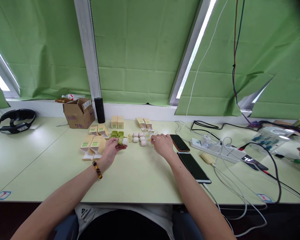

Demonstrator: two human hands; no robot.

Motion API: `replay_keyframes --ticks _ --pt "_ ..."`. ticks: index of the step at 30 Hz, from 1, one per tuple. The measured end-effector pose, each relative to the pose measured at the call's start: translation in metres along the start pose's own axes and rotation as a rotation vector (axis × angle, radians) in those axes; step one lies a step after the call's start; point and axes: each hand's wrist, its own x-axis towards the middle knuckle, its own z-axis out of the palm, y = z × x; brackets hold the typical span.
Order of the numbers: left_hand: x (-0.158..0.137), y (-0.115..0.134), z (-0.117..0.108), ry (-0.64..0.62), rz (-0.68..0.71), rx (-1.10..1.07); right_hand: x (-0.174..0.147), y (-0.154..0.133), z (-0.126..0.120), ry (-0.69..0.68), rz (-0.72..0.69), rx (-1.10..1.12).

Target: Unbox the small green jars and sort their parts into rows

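Gripping a green-and-white piece [123, 141], the left hand [111, 149] was above the bench [140, 176], between its front and back edges. The right hand [162, 144], fingers bunched, was at some clear pieces [148, 135]; whether it grasped one I couldn't tell. Pale cylinders [143, 143] lay between the hands; a brown box [78, 115] stood by the back edge.

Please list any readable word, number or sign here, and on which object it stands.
No text is certainly readable.
Left table sticker: red mark in blue outline, unclear.
Right table sticker: too small.
Cardboard box: purple print, too blurred.
White label on box: too small.
Clear bottle: red print, illegible.
White cloth at the lap: dark logo, illegible.
Black headset: marks too small.
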Motion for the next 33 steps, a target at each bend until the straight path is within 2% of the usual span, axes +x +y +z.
replay_keyframes --ticks 10,16,19,21,24,26,30,33 --pt "-0.001 -0.001 0.000 0.002 0.000 0.004 0.003 0.001 0.009 -0.067 0.000 -0.010" --pt "-0.001 -0.002 0.001 -0.010 -0.002 -0.008 0.002 0.002 0.012 -0.051 -0.011 -0.019" --pt "-0.001 -0.002 0.001 -0.016 -0.020 -0.022 0.002 0.002 0.008 -0.005 -0.004 0.012" --pt "-0.001 -0.002 0.002 -0.025 -0.033 -0.029 0.002 0.001 0.003 0.091 0.015 0.055" --pt "-0.002 -0.002 0.003 -0.042 -0.052 -0.042 0.000 -0.009 -0.004 0.274 0.035 0.204" --pt "-0.002 -0.002 0.003 -0.059 -0.063 -0.056 -0.003 -0.022 -0.006 0.345 -0.001 0.388" --pt "-0.004 -0.004 0.004 -0.125 -0.071 -0.085 -0.015 -0.065 0.003 0.349 -0.139 0.831" --pt "-0.006 -0.006 0.005 -0.169 -0.090 -0.096 -0.023 -0.095 0.015 0.290 -0.234 1.029"
